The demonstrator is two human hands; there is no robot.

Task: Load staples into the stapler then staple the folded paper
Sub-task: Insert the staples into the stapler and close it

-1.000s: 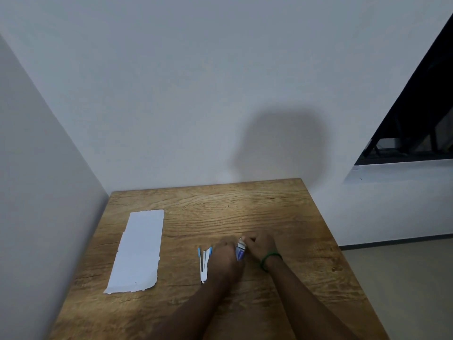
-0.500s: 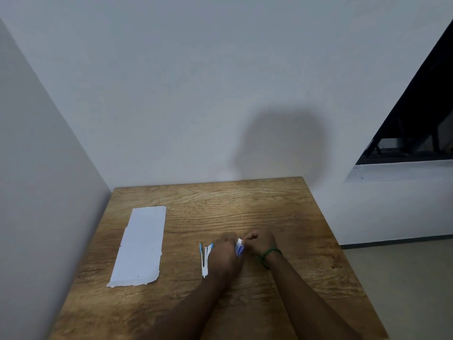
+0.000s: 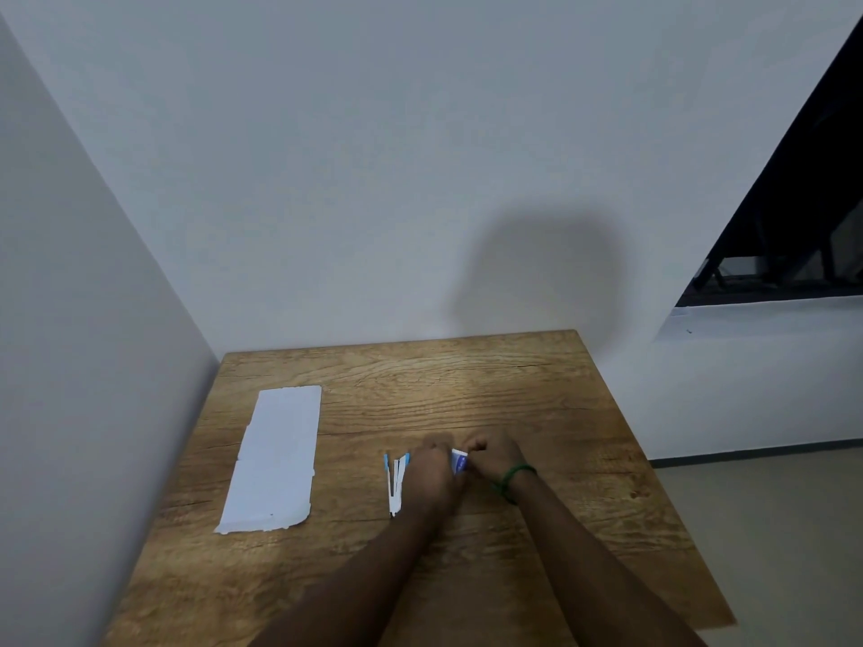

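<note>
Action is centring just right of the stapler (image 3: 397, 483), where the left hand (image 3: 432, 473) is curling round a small blue-and-white staple box (image 3: 459, 461) and the right hand (image 3: 495, 459) is pinching its end, likely prising it open for a strip. That stapler is lying splayed open on the table (image 3: 467, 380), seemingly waiting for staples, while the folded paper (image 3: 275, 459) is sitting well left of the stapler, parked until stapling.

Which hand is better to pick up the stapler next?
Probably left. The left hand sits right beside the open stapler, while the right hand is on the far side of the box from it.
</note>
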